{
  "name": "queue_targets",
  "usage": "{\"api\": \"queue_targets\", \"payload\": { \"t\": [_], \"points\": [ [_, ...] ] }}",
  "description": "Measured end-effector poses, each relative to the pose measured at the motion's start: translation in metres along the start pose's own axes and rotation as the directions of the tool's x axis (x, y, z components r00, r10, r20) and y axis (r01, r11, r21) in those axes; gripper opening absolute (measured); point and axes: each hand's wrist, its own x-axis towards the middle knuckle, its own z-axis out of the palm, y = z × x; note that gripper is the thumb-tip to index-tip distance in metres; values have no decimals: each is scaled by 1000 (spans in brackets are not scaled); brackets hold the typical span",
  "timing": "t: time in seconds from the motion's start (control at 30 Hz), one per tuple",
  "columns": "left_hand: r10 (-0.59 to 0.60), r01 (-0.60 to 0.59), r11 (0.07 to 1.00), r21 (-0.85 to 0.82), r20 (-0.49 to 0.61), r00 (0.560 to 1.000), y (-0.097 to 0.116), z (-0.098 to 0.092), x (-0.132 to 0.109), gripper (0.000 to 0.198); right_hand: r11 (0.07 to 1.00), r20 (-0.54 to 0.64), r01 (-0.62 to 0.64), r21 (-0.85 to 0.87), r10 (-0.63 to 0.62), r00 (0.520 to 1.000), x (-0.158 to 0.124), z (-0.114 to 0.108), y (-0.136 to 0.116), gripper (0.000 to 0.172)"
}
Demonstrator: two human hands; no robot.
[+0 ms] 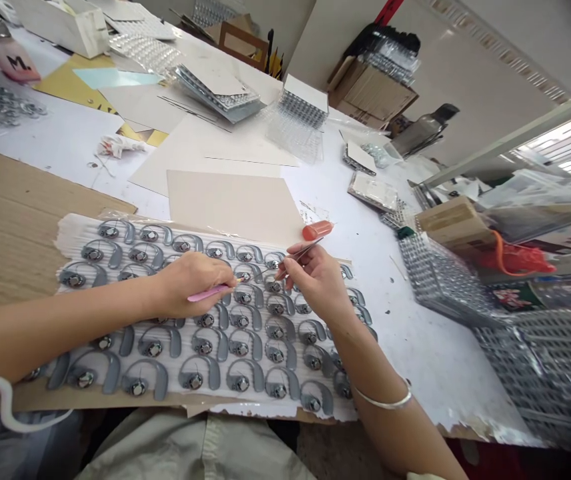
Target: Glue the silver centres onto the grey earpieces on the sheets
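Note:
Rows of grey hook-shaped pieces [195,380], each with a small round metallic part, lie on a white ridged sheet over cardboard. My left hand [193,283] is closed round a pink-handled tool [208,293], its thin tip pointing right over a piece in the upper middle. Just right of it, my right hand [315,277] pinches metal tweezers [307,249], whose tips reach down-left close to the pink tool's tip. Whether the two tips touch the piece beneath is too small to tell. An orange-red tube [317,231] lies just beyond my right hand.
Beige card sheets [233,203] lie behind the rows. Stacked clear trays [303,107] and a white box [73,27] stand farther back. On the right are more plastic trays [445,280] and a cardboard box [453,223]. Brown cardboard [20,207] covers the left side.

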Motion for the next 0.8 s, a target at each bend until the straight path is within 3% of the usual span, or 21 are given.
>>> {"api": "queue_targets", "payload": {
  "t": [0.23,0.8],
  "points": [
    [-6,6,1000,14,4,1000,-1,1,0,16,998,-17,-57,-8,57,998,3,2,-2,24],
    [-31,30,998,46,26,999,1,-1,2,15,995,-34,-59,-82,57,998,1,7,-6,29]
  ]
}}
